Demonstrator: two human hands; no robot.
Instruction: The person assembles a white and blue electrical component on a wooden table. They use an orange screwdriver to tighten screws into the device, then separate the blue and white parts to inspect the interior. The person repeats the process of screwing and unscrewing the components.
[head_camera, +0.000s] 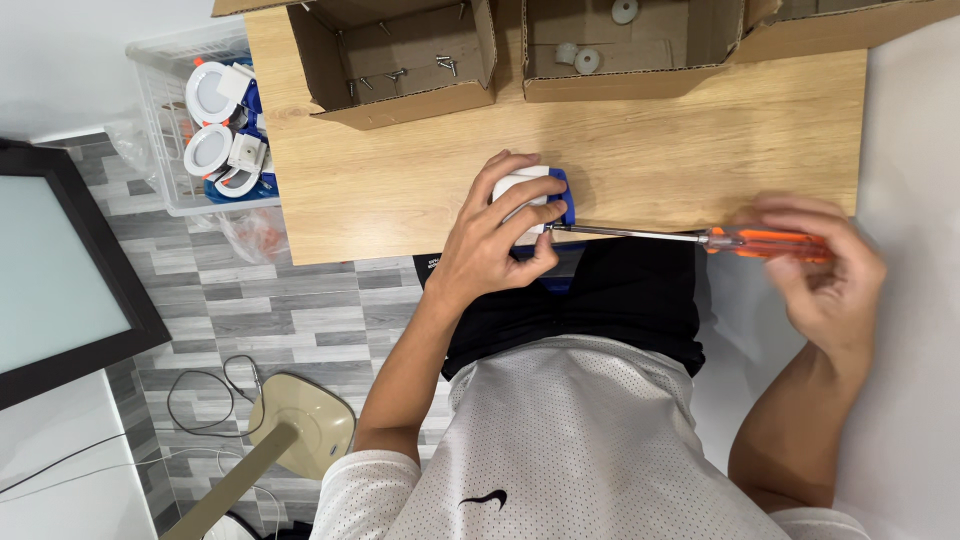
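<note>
At near table edge (700, 140): left hand (495, 245) clamped on white-blue part (540, 195), right hand (825, 275) closed on orange screwdriver (700, 237), tip touching part. Screw box (400, 60) far left, second box (620, 50) beside it.

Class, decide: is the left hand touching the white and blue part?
Touching. The head view shows the left hand wrapped over the white and blue part, fingers pressed on it.

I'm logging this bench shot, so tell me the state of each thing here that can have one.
Left hand: gripping the white and blue part.
Right hand: holding the screwdriver, tip at the part.
Screw box: open, few screws inside.
Second box: open, white pieces inside.
Bin: filled with round white fittings.
</note>
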